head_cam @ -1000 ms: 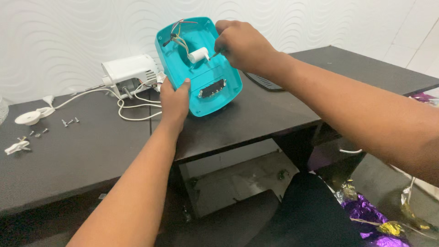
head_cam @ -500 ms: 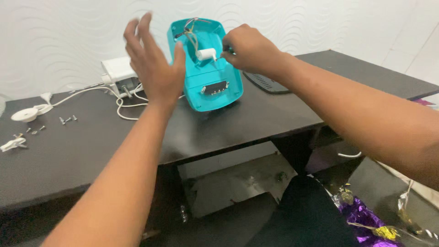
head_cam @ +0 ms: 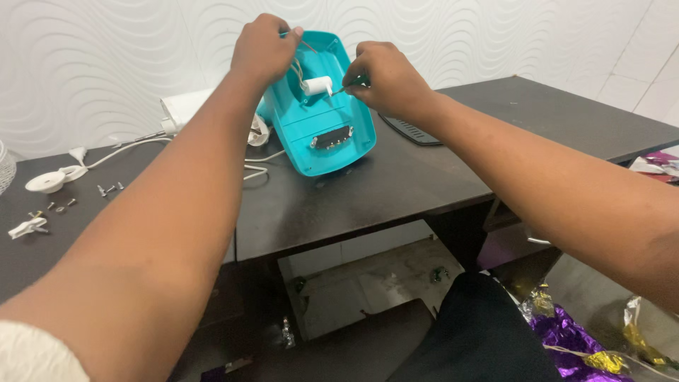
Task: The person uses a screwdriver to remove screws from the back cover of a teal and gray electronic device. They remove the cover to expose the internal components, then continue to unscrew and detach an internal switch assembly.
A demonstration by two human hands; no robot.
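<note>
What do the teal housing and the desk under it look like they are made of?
Teal housing: looks like moulded plastic, smooth with a soft sheen, rounded edges and an even colour. Desk: probably laminated board, dark brown and matt, with a flat thin edge; no grain is clear enough to call it solid wood.

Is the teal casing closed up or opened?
Opened: the teal casing shows its inside, with a white cylinder part and loose wires exposed.

Glossy teal plastic casing (head_cam: 322, 106) on a matt dark wooden table (head_cam: 396, 184).
</note>
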